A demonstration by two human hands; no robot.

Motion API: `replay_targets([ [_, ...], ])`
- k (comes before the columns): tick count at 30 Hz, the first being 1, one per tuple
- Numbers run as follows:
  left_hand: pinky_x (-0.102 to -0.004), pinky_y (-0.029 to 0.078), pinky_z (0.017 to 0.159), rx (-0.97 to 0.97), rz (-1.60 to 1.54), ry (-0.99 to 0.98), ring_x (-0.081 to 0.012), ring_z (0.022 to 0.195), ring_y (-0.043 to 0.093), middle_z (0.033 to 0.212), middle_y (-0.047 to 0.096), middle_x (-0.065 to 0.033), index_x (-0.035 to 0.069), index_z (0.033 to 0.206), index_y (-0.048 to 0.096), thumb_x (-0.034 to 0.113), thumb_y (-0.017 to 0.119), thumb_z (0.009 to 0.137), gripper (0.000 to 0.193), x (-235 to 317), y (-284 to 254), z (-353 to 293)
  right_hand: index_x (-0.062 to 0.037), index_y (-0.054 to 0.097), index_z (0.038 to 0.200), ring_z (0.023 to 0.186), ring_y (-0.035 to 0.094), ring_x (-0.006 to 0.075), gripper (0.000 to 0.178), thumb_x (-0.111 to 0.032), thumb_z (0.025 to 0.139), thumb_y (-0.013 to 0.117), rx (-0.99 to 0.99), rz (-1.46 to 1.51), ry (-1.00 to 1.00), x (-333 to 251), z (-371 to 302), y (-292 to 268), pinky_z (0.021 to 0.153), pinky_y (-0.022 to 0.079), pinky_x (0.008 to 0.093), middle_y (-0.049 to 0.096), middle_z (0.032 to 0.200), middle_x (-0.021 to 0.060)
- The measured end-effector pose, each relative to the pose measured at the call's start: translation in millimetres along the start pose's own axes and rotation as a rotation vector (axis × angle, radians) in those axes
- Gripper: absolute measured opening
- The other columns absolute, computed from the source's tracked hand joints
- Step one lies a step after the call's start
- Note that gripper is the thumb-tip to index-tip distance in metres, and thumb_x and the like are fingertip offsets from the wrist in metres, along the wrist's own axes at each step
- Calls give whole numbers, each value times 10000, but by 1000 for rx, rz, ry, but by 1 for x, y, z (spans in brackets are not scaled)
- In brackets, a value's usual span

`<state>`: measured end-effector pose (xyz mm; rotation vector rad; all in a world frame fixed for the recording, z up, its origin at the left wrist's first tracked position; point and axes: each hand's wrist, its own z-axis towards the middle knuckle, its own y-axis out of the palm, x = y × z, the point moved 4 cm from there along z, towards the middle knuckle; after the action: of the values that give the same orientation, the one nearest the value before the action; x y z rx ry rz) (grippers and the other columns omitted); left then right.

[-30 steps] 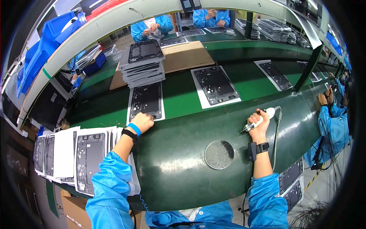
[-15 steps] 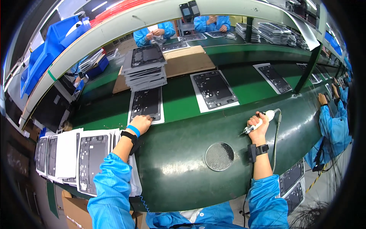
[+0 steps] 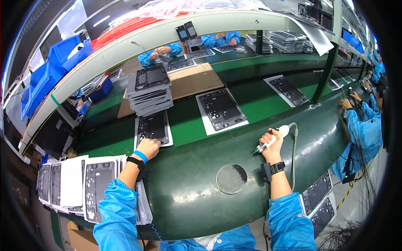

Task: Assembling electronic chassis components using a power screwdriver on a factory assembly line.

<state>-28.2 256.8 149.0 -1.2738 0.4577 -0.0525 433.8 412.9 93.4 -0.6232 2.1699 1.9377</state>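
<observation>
Holding one corded tool (image 3: 284, 130): right grip (image 3: 271, 143), closed | left grip (image 3: 148, 149) curled, contents unclear, by one panel (image 3: 153, 126)

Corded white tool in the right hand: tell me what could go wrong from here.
The corded white tool might snag, as its cord loops beside the right hand. Lowered carelessly, it could knock the round dish. The uneven stack of panels might slip if the left hand bumps it.
</observation>
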Motion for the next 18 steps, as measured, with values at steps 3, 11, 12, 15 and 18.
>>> replay_targets([
  [3,-406,512,569,37,-46,13,-296,639,628,690,594,-109,53,683,556,100,593,722,72,22,-34,1,-83,523,834,472,305,109,123,-170,824,610,22,28,0,0,-2,5,470,298,274,315,548,-29],
  [11,-387,502,536,-135,-209,103,-268,634,623,719,573,-96,50,756,525,119,601,742,104,134,-88,-55,-77,520,833,467,305,105,122,-168,835,600,16,16,-9,-1,-1,3,473,313,270,311,542,-34],
  [12,-389,501,529,-111,-238,114,-264,629,620,714,566,-98,47,758,520,120,593,751,103,146,-97,-59,-77,520,833,467,305,105,122,-168,835,600,15,11,-3,-1,-2,3,473,313,270,311,542,-34],
  [15,-375,501,515,-141,-257,97,-259,626,618,710,556,-102,30,764,513,111,575,748,104,180,-113,-65,-74,534,848,472,316,102,122,-173,837,604,-18,28,9,1,1,0,476,325,274,328,554,-32],
  [18,-344,493,493,-133,-240,116,-234,608,599,699,539,-100,13,767,517,109,561,718,116,220,-119,-72,-71,546,868,473,320,103,126,-177,840,608,-35,23,14,0,4,-7,477,328,273,335,558,-32],
])
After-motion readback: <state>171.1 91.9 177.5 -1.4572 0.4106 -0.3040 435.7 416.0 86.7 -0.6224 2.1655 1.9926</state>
